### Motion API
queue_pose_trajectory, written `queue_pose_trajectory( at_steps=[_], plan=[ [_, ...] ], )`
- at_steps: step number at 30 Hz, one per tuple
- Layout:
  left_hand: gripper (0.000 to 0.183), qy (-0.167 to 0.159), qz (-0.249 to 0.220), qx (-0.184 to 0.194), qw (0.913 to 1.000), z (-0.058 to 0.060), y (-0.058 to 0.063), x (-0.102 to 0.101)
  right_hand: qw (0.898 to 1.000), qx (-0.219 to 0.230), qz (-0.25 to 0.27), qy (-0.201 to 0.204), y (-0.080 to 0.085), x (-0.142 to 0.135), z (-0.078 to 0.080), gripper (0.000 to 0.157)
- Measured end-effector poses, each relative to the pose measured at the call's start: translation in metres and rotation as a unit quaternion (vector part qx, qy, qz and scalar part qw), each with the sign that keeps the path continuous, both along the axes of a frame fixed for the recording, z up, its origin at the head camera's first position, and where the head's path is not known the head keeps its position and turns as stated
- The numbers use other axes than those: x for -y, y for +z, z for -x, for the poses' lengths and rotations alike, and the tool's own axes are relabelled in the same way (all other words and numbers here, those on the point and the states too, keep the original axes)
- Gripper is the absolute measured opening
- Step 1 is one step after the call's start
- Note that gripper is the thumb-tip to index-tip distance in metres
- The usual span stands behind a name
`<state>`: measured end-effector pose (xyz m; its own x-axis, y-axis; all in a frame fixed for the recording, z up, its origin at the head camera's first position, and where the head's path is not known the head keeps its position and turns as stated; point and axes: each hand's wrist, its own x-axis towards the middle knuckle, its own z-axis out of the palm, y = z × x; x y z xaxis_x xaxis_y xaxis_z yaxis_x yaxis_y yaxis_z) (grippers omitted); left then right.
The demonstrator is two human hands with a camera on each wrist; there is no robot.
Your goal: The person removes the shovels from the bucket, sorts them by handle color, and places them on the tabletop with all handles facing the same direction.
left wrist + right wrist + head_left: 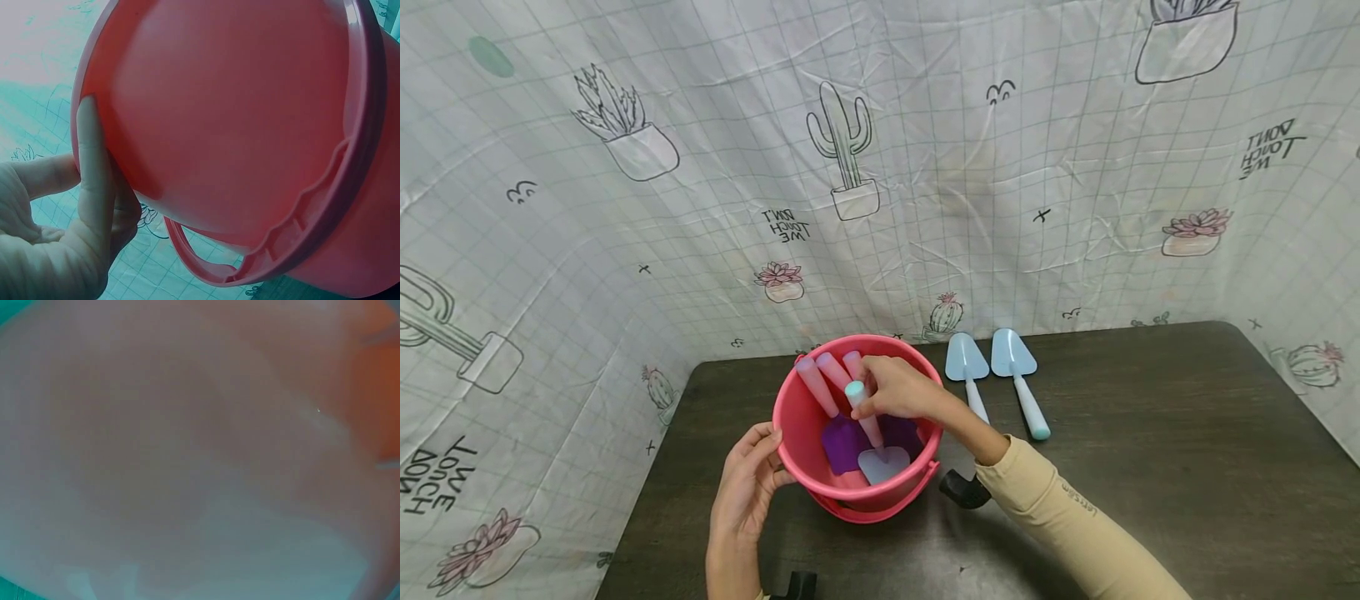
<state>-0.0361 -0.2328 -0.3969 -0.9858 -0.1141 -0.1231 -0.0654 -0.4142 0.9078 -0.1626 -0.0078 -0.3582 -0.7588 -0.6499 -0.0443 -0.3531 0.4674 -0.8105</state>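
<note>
A pink bucket (860, 493) stands on the dark table, tilted slightly toward the camera. My left hand (748, 479) grips its left rim, thumb on one side and fingers on the other, as the left wrist view also shows at the bucket rim (369, 81). Inside the bucket, my right hand (895, 387) pinches the handle of a light blue toy shovel (883, 464) near its teal end, blade pointing down. Purple toy shovels (842, 443) with pink handles lean against the bucket's far left wall. The right wrist view is filled by a blurred, close surface.
Two light blue toy shovels with white handles, the left one (966, 360) and the right one (1013, 354), lie right of the bucket at the back of the table (1150, 433). A cactus-print cloth (925, 167) hangs behind. The bucket's handle (876, 518) hangs down in front.
</note>
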Motion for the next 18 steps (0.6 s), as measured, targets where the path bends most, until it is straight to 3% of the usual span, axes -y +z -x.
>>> queue_pose_trajectory(
  at_steps=[18],
  plan=[
    [0.013, -0.004, -0.017, -0.008, 0.9998, 0.0004, -0.0047, 0.0005, 1.0, -0.005, -0.012, 0.023, 0.0011, 0.001, -0.0048, 0.028]
  ],
)
